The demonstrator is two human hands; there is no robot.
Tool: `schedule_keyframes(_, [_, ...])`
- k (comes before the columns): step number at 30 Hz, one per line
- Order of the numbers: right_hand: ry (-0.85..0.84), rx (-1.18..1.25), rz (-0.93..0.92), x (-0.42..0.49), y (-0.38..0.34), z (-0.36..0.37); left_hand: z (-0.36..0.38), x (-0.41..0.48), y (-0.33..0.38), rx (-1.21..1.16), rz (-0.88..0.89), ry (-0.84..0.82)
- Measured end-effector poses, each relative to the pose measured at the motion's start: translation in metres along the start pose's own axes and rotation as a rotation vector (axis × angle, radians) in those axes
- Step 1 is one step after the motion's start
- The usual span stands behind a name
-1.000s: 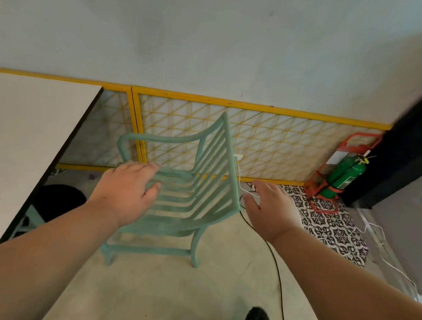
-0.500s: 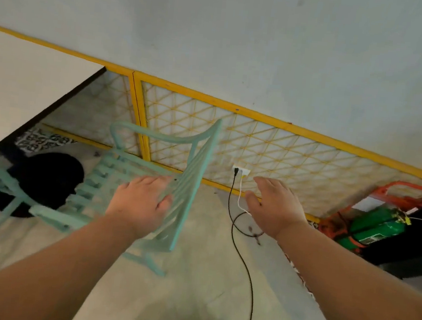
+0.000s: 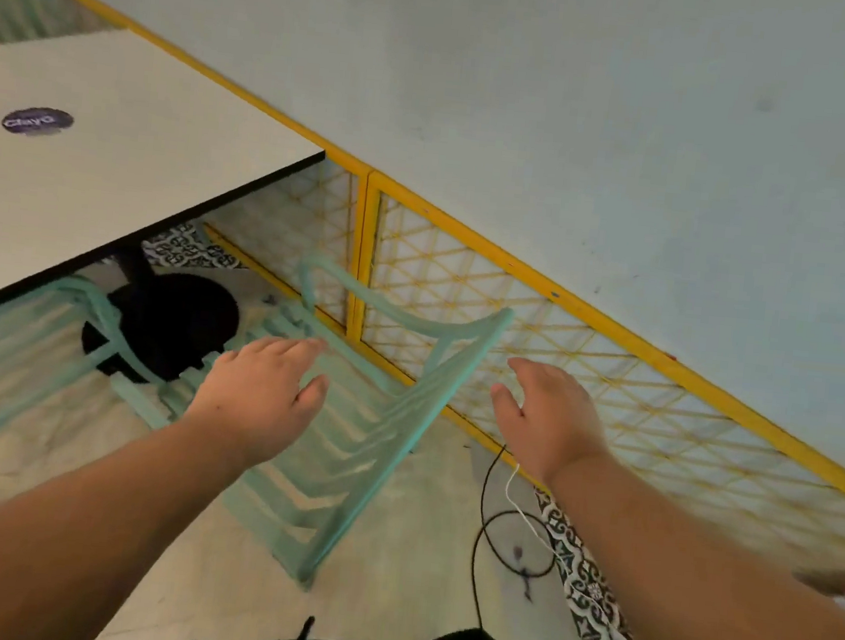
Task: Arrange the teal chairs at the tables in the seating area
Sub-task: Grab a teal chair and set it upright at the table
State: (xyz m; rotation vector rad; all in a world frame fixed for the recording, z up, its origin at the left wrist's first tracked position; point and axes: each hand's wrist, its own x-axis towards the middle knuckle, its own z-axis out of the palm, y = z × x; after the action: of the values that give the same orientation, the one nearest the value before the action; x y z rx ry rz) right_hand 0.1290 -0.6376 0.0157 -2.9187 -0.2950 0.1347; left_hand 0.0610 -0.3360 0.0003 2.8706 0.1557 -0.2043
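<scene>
Both hands are spread and hold nothing. The left hand (image 3: 258, 391) hovers over the slats of the teal chair (image 3: 373, 433) (touching or not, the blur hides), while the right hand (image 3: 547, 419) is just beside its back, apart. The chair stands on the floor (image 3: 403, 550) between them, back rail running near to far-right, seat towards the bench (image 3: 114, 176). The round sticker (image 3: 37, 121) there is too blurred to read.

I see one dark oval sticker (image 3: 37, 121) on the white tabletop (image 3: 130, 173), pale lettering across it, too blurred for me to read, no other legible text
</scene>
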Motion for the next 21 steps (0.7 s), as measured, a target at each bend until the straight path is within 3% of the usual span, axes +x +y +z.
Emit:
schedule_keyframes(5, [-0.060, -0.019, -0.126, 0.059, 0.019, 0.019, 0.016, 0.007, 0.019, -0.003, -0.140, -0.012])
schedule_keyframes(11, [-0.171, -0.032, -0.443, 0.149, 0.054, 0.030, 0.072, 0.015, 0.082, -0.055, -0.447, 0.010])
schedule_keyframes(18, [-0.289, -0.079, -0.655, 0.188, 0.074, 0.052, 0.119, 0.010, 0.129, -0.106, -0.755, 0.046])
schedule_keyframes(21, [-0.293, -0.083, -0.726, 0.198, 0.064, 0.060, 0.125, 0.007, 0.132, -0.087, -0.810, 0.048])
